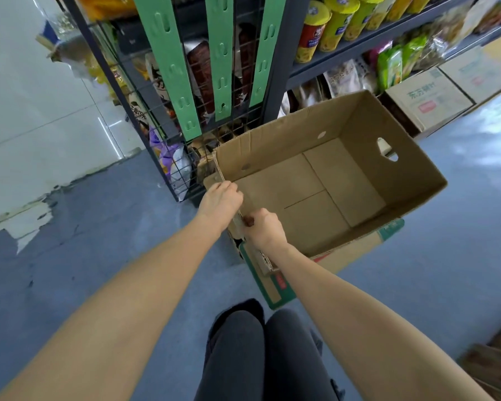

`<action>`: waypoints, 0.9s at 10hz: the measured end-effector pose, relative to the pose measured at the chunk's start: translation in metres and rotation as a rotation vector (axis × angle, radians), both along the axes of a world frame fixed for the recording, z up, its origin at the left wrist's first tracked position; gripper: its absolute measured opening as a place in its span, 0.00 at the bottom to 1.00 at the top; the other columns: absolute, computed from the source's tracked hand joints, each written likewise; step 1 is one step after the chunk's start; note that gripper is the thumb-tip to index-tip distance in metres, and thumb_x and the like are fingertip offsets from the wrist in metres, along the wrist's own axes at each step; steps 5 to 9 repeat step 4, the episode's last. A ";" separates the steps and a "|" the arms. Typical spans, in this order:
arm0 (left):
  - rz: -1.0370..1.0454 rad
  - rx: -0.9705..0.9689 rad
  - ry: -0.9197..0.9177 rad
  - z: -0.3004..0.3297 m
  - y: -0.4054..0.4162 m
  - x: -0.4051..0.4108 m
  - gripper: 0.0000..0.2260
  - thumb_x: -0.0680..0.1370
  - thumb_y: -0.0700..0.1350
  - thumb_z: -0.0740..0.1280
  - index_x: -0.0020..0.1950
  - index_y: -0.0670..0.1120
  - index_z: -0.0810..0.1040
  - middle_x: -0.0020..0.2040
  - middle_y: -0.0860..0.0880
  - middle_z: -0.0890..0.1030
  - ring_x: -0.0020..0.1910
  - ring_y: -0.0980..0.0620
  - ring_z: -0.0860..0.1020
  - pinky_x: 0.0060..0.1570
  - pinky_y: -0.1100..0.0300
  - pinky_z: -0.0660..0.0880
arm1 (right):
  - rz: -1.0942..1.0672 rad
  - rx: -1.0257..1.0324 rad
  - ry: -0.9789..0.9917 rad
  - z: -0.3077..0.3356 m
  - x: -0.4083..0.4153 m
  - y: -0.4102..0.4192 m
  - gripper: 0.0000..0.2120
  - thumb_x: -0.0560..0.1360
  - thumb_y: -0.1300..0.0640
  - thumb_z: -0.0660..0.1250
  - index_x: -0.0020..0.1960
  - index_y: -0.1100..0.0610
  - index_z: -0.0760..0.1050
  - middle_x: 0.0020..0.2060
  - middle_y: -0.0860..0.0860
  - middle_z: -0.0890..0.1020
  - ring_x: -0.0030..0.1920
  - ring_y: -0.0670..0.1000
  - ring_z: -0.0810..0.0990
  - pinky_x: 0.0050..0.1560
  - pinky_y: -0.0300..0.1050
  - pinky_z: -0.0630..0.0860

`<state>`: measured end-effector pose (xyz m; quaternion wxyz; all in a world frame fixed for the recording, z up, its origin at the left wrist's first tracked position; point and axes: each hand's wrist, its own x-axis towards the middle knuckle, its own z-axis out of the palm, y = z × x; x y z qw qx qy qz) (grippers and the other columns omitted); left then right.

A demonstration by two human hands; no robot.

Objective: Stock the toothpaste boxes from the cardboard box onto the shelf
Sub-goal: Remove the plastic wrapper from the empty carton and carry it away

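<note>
Head view: cardboard box (pixel 342 180) on the floor beside the shelf (pixel 359 47), empty, no toothpaste boxes visible. Left hand (pixel 221 199) and right hand (pixel 262 227) curled over the near rim, fingers gripping cardboard. Best lifted evenly with 2 hands, kept level, clear of the wire rack (pixel 185 91).

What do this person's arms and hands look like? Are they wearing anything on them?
Both forearms are bare, with no sleeves in view. The left hand and right hand have no gloves, and no watch, ring or bracelet shows. Lower down, dark grey trousers cover the legs.
</note>
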<state>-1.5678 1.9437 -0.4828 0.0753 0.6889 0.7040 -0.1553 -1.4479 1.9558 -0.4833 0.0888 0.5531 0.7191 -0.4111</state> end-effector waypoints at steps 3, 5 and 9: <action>-0.101 -0.061 -0.048 0.037 -0.015 0.000 0.25 0.69 0.31 0.68 0.64 0.44 0.69 0.63 0.46 0.72 0.65 0.47 0.69 0.62 0.55 0.65 | -0.019 -0.032 0.103 0.036 0.014 -0.008 0.11 0.76 0.65 0.61 0.55 0.65 0.78 0.52 0.58 0.82 0.53 0.58 0.79 0.55 0.51 0.76; -0.051 -0.050 -0.108 0.065 -0.017 0.009 0.20 0.73 0.32 0.65 0.64 0.45 0.69 0.60 0.46 0.74 0.62 0.46 0.72 0.56 0.53 0.68 | -0.074 -0.014 0.107 0.067 0.019 -0.009 0.14 0.77 0.64 0.56 0.56 0.66 0.77 0.54 0.59 0.81 0.54 0.59 0.79 0.56 0.51 0.75; -0.051 -0.050 -0.108 0.065 -0.017 0.009 0.20 0.73 0.32 0.65 0.64 0.45 0.69 0.60 0.46 0.74 0.62 0.46 0.72 0.56 0.53 0.68 | -0.074 -0.014 0.107 0.067 0.019 -0.009 0.14 0.77 0.64 0.56 0.56 0.66 0.77 0.54 0.59 0.81 0.54 0.59 0.79 0.56 0.51 0.75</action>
